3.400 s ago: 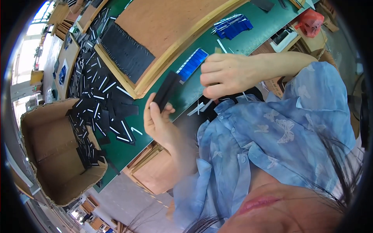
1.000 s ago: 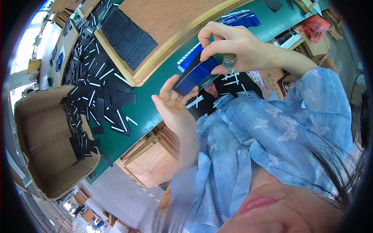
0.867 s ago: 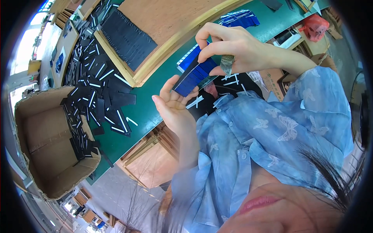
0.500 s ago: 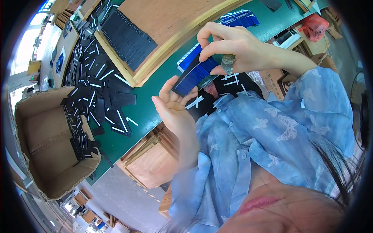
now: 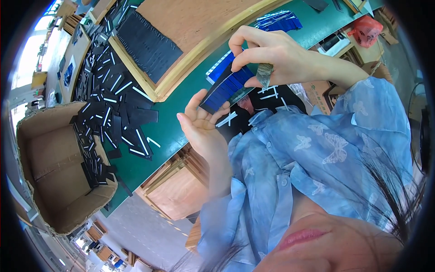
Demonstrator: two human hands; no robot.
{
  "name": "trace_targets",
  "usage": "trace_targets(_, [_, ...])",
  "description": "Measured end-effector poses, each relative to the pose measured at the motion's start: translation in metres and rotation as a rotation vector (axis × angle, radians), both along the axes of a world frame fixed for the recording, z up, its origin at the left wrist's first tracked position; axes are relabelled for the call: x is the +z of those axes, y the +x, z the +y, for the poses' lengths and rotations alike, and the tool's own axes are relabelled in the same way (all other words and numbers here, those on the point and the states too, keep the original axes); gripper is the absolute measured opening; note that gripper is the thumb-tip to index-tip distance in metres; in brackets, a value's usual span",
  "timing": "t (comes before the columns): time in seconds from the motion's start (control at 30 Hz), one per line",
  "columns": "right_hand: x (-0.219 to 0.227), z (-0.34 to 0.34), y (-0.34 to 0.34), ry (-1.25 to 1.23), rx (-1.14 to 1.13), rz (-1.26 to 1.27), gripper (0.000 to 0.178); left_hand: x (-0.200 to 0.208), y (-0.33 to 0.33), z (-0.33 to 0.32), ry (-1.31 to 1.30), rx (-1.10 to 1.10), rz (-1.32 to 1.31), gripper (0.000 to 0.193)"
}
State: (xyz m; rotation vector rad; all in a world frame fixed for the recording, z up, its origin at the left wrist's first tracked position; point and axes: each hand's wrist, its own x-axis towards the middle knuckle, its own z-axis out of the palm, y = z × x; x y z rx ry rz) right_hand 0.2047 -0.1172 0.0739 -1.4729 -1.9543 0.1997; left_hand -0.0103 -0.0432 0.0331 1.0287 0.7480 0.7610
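Note:
Both my hands hold a narrow row of dark blue, shiny strips with a black edge (image 5: 222, 90) up over the green table's front side. My left hand (image 5: 206, 129) has its fingers curled around the lower left end, palm facing up, thumb standing away. At the upper right end, my right hand (image 5: 274, 54) grips the row between thumb and fingers. A greyish, see-through pointed piece (image 5: 265, 75) sits against that hand; I cannot tell what it is. Just behind the row lies a bright blue piece with a silvery edge (image 5: 219, 68).
Black pieces with white strips (image 5: 113, 104) are heaped on the green table (image 5: 170, 120), beside a cardboard box (image 5: 54, 172). A wood-framed board (image 5: 195, 27) carries a black sheet (image 5: 147, 45). More blue strips (image 5: 278, 21) lie behind my right hand; a red bag (image 5: 366, 31) is far right.
My hands and the blue strips keep nearly the same place. The greyish pointed piece by my right hand has tilted slightly.

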Motion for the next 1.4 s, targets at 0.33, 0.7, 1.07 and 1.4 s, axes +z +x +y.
trace_targets(0.33, [-0.001,0.004,-0.004,-0.021,0.008,0.032,0.034,0.001,0.0,-0.001,-0.001,-0.019,-0.056,0.057])
trace_targets(0.7, [-0.003,0.008,-0.002,-0.004,0.056,0.248,0.024,0.007,0.003,-0.001,-0.019,0.02,-0.049,0.03])
trace_targets(1.07, [-0.004,0.011,-0.002,-0.004,0.085,0.307,0.024,0.008,0.003,0.003,-0.082,0.015,-0.062,0.03])
trace_targets(1.4, [-0.008,0.011,-0.001,-0.025,0.048,0.248,0.035,0.012,0.001,0.003,-0.076,0.011,-0.073,0.03])
